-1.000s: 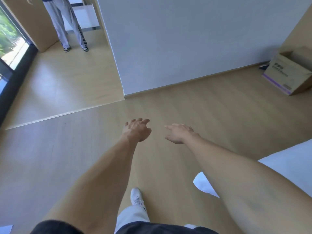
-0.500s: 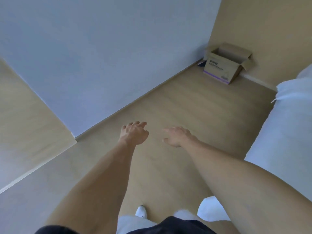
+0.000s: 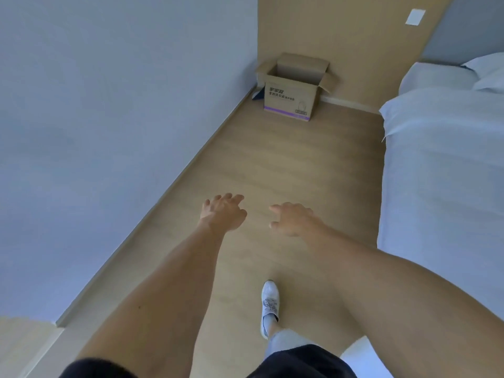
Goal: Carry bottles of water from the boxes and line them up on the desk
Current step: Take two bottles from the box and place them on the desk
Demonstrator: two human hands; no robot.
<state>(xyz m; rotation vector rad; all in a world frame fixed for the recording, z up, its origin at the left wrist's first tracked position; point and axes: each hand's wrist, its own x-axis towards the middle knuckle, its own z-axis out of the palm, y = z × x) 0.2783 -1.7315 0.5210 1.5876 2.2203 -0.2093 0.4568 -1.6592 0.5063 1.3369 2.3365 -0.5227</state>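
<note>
Head view, hands: The left hand (image 3: 223,214) and the right hand (image 3: 293,219) reach out in front, side by side and a little apart.
Head view, grip: Both hands hold nothing. The fingers are loose and spread, so each grip is wide.
Head view, box: An open cardboard box (image 3: 293,90) sits on the floor (image 3: 286,165) in the far corner, by the grey wall (image 3: 109,105) and the tan wall. Its flaps stand up. It is well apart from the hands.
Head view, bottles: No bottle shows. The inside of the box is hidden from here, so I cannot tell how many are in it.
Head view, bench: It is not in the picture.
Head view, other things: A bed (image 3: 441,173) with a pale sheet runs along the right side. One white shoe (image 3: 270,306) is on the floor below the hands.
Step, my guess: The person is walking to the box to get bottles.
How bottles may feel, my guess: A full water bottle is likely a bit heavy, with thin plastic that squashes if you squeeze hard. It may be smooth and slippery.
Where to hold, my guess: Wrap the fingers round the middle of the bottle, or just under the cap, and keep it upright.
Watch out, my guess: The box flaps could get in the way of the hands.
</note>
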